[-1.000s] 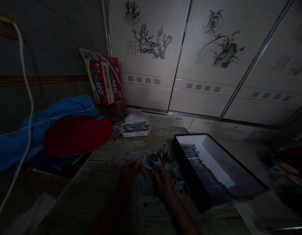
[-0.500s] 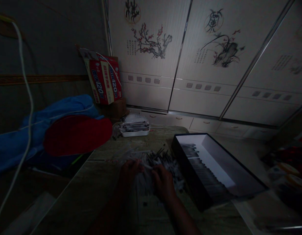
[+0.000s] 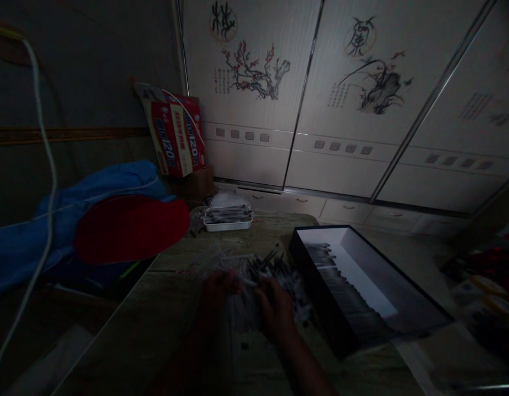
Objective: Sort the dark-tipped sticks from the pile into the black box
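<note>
L hand (image 3: pixel 216 290) & R hand (image 3: pixel 274 309) are resting close together on the pile of thin dark sticks (image 3: pixel 266 268) w/ clear wrappers, mid-table (image 3: pixel 163 308). It's too dark to tell if either is gripping anything. Just right of the pile, the black box (image 3: pixel 316 289) is lying open, holding rows of similar sticks. Further back, a small white tray (image 3: pixel 227 223) is sitting near the edge & red cartons (image 3: pixel 175 137) are leaning by the wall.

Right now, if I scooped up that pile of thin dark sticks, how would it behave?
Probably loose and scattery: the sticks lie crisscrossed, not bundled. Likely light, being thin. The clear wrap between the left hand and right hand looks floppy, perhaps slippery.
</note>
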A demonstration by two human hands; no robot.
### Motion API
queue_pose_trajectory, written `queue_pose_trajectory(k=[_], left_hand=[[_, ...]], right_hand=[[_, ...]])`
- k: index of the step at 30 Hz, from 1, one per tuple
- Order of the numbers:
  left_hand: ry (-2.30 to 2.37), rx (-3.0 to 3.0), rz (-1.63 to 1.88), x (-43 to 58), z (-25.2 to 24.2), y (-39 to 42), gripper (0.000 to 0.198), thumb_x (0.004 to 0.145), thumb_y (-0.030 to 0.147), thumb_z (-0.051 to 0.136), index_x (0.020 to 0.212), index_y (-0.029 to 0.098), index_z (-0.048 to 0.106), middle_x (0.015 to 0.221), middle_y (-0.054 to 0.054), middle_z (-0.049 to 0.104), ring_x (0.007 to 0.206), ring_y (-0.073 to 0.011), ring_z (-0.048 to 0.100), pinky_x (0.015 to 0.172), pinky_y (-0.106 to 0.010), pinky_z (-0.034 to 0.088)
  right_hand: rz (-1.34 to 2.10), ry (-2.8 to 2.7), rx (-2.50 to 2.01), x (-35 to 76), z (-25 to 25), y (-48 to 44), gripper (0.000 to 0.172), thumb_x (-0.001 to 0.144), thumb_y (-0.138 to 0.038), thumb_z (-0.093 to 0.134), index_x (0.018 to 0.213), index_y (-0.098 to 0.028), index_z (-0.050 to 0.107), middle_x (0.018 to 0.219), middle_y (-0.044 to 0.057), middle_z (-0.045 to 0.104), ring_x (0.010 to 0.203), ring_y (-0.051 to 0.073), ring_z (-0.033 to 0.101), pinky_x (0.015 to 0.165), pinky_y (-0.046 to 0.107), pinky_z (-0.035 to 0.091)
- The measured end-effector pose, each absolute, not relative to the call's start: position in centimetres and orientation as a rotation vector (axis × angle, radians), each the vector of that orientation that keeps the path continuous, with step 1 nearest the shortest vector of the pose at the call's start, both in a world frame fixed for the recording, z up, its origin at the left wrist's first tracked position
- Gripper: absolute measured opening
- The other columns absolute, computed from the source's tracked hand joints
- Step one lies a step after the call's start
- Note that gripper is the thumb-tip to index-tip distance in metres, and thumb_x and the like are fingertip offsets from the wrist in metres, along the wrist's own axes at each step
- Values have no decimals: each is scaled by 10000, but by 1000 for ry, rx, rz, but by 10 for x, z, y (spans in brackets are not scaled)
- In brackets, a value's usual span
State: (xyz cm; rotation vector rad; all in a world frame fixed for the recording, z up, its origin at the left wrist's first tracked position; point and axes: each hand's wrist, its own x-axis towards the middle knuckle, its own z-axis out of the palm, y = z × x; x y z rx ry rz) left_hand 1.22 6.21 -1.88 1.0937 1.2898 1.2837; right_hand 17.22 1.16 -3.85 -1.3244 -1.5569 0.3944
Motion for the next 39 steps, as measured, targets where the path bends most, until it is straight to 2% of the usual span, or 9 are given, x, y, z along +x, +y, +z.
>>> queue_pose_trajectory(k=[2,4,8,14,19,26,30,35,39], left_hand=[[1287,1101,1286,12,-18,62,341,647,500,667,614,161,645,528,-16,679,504,-155,640,546,-256,500],[1285,1105,1281,11,-16,61,334,656,490,668,616,160,646,532,-21,684,516,-162,648,553,-260,506],[1279,1094,1282,12,-12,59,324,645,482,672,624,160,642,539,-19,687,521,-167,653,554,-266,514],[1286,1078,1290,13,-11,58,340,638,499,675,627,161,637,543,-21,687,530,-169,659,563,-266,519],[1277,1056,1293,14,-10,57,342,631,502,688,649,162,645,548,-20,693,533,-176,668,557,-271,531],[1268,1074,1286,12,-21,62,356,639,513,693,630,160,647,559,-37,704,538,-181,675,560,-274,536],[1256,1071,1287,12,-24,64,373,642,527,687,673,157,653,576,-39,714,534,-179,676,564,-278,539],[1261,1084,1271,13,-19,63,371,631,522,694,632,152,654,541,-41,700,514,-185,668,544,-279,531],[1273,1098,1280,13,-15,59,343,662,500,684,634,159,657,565,-35,709,547,-182,677,585,-275,534]], right_hand=[[391,-1549,-1317,172,-38,12,215,889,-282,506,1011,-157,631,834,65,703,733,174,665,650,228,479],[376,-1577,-1302,173,-38,13,232,919,-280,456,984,-170,650,872,70,706,788,177,664,694,233,475],[366,-1663,-1321,175,-40,16,321,951,-267,377,788,-186,640,714,38,660,661,159,626,602,218,431],[384,-1658,-1330,174,-39,14,210,913,-247,436,885,-178,632,777,47,673,715,169,645,635,223,440],[403,-1625,-1315,173,-36,12,170,896,-248,446,900,-174,599,758,36,651,687,161,631,618,222,448],[448,-1577,-1337,173,-38,12,157,885,-269,474,887,-166,593,727,28,638,652,156,617,597,219,448],[456,-1586,-1310,174,-37,12,214,901,-284,469,996,-163,617,829,53,684,743,168,642,672,231,471],[417,-1650,-1342,174,-36,13,273,927,-263,405,841,-174,648,747,48,672,686,168,634,620,228,444],[445,-1594,-1316,173,-36,12,181,882,-265,480,899,-161,627,736,32,654,648,154,620,592,213,443]])
